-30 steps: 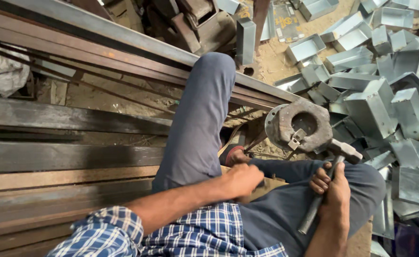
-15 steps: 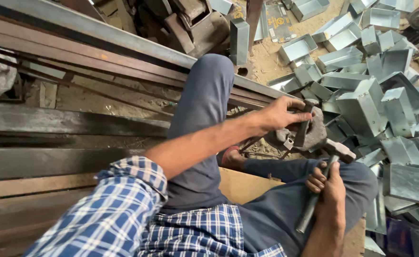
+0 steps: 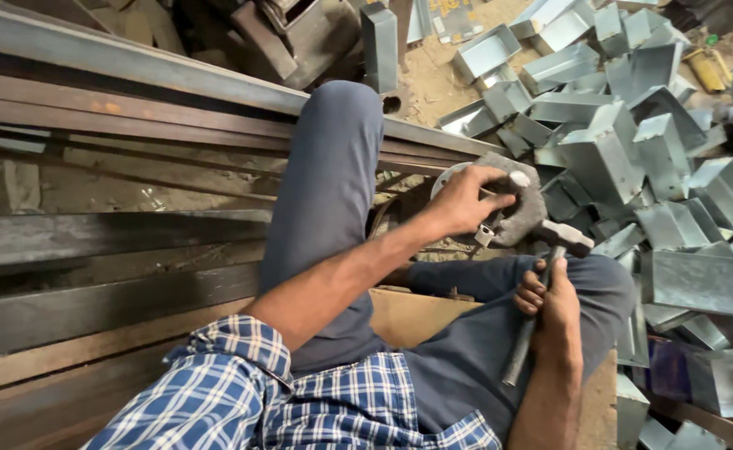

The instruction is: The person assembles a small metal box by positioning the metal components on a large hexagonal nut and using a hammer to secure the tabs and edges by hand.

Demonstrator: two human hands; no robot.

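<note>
One hammer (image 3: 541,292), one metal ring (image 3: 512,204), two hands gripping.

- Floor (image 3: 458,79): sandy dirt, bare patch at top centre, btwn steel stock & box heap.
- Long steel bars (image 3: 133,71), rusty, lie side by side on floor at left, running left to right; a grey angle length on top edge.
- Heap of folded sheet-metal boxes (image 3: 625,142), grey, open-sided, piled loosely on floor at right, many tilted, touching each other.
- Dark metal offcuts (image 3: 300,33) at top, near bars.
- Wooden board (image 3: 412,312) flat on floor, under the seated person's legs.
</note>
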